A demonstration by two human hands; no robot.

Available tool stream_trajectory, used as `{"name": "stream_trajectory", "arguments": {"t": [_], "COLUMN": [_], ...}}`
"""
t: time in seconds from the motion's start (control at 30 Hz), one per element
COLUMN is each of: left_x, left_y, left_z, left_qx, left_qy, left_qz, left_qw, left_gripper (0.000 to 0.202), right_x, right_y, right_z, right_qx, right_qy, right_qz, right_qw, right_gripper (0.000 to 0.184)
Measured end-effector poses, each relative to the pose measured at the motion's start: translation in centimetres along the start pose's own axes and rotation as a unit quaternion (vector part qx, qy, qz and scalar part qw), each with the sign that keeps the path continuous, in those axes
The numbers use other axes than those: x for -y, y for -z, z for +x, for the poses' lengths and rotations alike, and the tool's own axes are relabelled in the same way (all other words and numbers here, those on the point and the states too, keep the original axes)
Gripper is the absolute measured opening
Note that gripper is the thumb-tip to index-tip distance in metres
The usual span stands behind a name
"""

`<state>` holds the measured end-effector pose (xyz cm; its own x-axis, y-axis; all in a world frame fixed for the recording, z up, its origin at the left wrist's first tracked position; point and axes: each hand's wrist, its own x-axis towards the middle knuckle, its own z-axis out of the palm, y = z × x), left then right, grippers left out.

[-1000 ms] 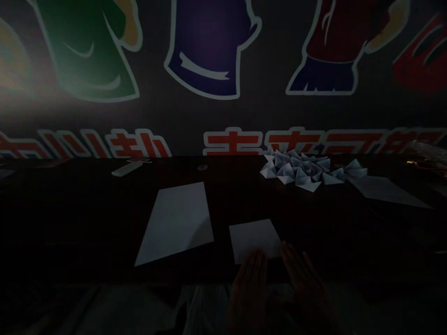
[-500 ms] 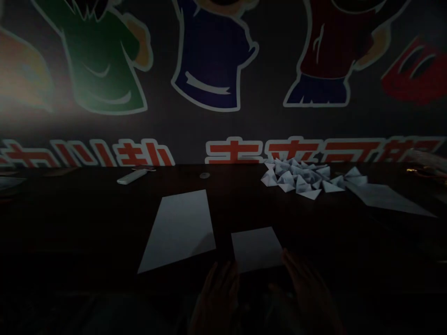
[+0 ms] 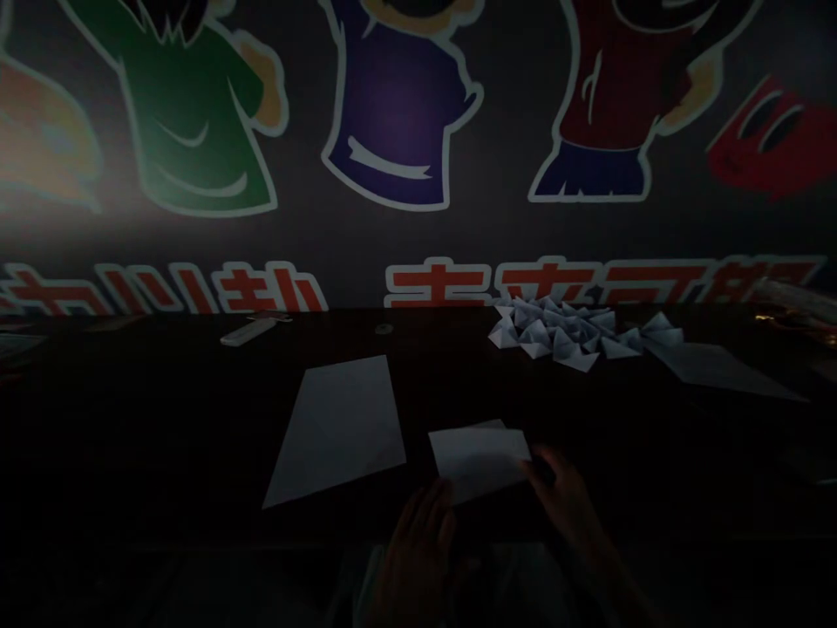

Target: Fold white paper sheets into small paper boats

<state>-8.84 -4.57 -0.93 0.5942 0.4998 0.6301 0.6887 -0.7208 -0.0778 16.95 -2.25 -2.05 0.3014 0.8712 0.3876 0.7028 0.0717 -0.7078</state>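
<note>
Small paper sheet [image 3: 480, 462] on dark table [image 3: 196, 436] before me, one edge apparently lifted. My right hand [image 3: 566, 497] pinches right edge between thumb and fingers; my left hand [image 3: 415, 541] at near-left corner, likely steadying, whether gripping I cannot tell. Larger sheet [image 3: 340, 427] flat at left, within easy reach. Folded pieces [image 3: 555, 331] heaped beyond, presumably grouped together. Wall lettering [image 3: 438, 283] appears to read 未来可期, partly hidden; no brand legible.
</note>
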Motion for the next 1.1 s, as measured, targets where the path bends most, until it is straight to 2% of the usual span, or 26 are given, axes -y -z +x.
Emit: {"name": "stream_trajectory", "arguments": {"t": [0.07, 0.2, 0.27, 0.33, 0.5, 0.63, 0.73, 0.83, 0.9, 1.0, 1.03, 1.1], "left_x": [0.0, 0.7, 1.3, 1.8, 1.7, 0.8, 0.1, -0.6, -0.9, -0.8, -0.7, -0.6], "left_y": [0.1, 0.3, 0.3, 0.1, -0.6, -1.6, -2.4, -2.9, -3.4, -4.4, -4.6, -4.6], "left_z": [0.4, 2.2, 3.4, 4.6, 6.2, 5.8, 5.0, 4.4, 4.2, 4.0, 4.1, 4.4], "left_qx": [-0.005, -0.036, -0.058, -0.058, -0.009, 0.012, 0.003, 0.0, 0.002, -0.015, -0.021, -0.024], "left_qy": [0.026, 0.185, 0.229, 0.21, 0.069, -0.017, -0.014, 0.032, 0.082, 0.186, 0.217, 0.255], "left_qz": [-0.033, -0.096, -0.123, -0.15, -0.15, -0.099, -0.087, -0.106, -0.119, -0.139, -0.153, -0.187], "left_qw": [0.999, 0.977, 0.964, 0.964, 0.986, 0.995, 0.996, 0.994, 0.99, 0.973, 0.964, 0.948], "left_gripper": [0.041, 0.056, 0.065, 0.062, 0.028, 0.035, 0.035, 0.03, 0.028, 0.036, 0.043, 0.062], "right_x": [-0.1, 0.6, 1.3, 2.1, 2.3, 0.9, -0.5, -1.8, -2.2, -1.7, -1.2, -0.2], "right_y": [0.3, 1.4, 2.0, 2.4, 2.0, 1.3, 1.0, 0.6, 0.3, -0.1, -0.2, -0.4], "right_z": [0.5, 1.7, 2.3, 2.7, 3.4, 4.1, 4.4, 4.3, 4.0, 3.2, 2.8, 1.9], "right_qx": [0.027, 0.038, 0.039, 0.041, 0.025, 0.05, 0.049, 0.029, 0.0, -0.056, -0.06, -0.025], "right_qy": [-0.035, -0.054, -0.057, -0.058, -0.033, -0.033, -0.02, 0.004, 0.009, 0.058, 0.089, 0.161], "right_qz": [0.076, 0.201, 0.24, 0.263, 0.297, 0.299, 0.294, 0.308, 0.278, 0.129, 0.068, -0.037], "right_qw": [0.996, 0.977, 0.968, 0.962, 0.954, 0.952, 0.954, 0.951, 0.961, 0.988, 0.992, 0.986], "right_gripper": [0.033, 0.037, 0.04, 0.042, 0.041, 0.049, 0.049, 0.043, 0.048, 0.057, 0.054, 0.045]}}
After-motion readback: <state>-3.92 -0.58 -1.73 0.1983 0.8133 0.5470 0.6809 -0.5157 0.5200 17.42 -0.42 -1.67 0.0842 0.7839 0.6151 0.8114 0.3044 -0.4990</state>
